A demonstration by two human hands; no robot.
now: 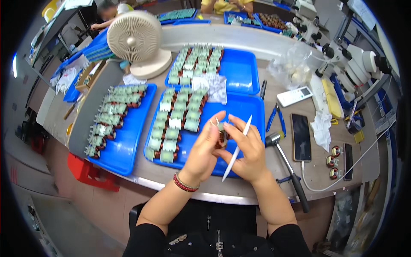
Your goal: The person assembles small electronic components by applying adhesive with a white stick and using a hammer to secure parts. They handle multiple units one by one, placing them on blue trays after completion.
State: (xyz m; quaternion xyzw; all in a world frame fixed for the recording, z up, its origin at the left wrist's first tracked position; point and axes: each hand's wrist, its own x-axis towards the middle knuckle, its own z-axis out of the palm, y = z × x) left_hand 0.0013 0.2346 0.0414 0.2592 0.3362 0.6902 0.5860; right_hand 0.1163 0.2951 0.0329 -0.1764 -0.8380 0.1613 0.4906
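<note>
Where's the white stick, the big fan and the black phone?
White stick (236,150), head view: middle of its shaft.
Big fan (130,40), head view: hub of its grille.
Black phone (301,138), head view: its screen.

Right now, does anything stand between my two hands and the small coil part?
Nothing visible does. The left hand and right hand both have fingers at the coil part. A white stick slants across the right hand, beside the part, not between.
</note>
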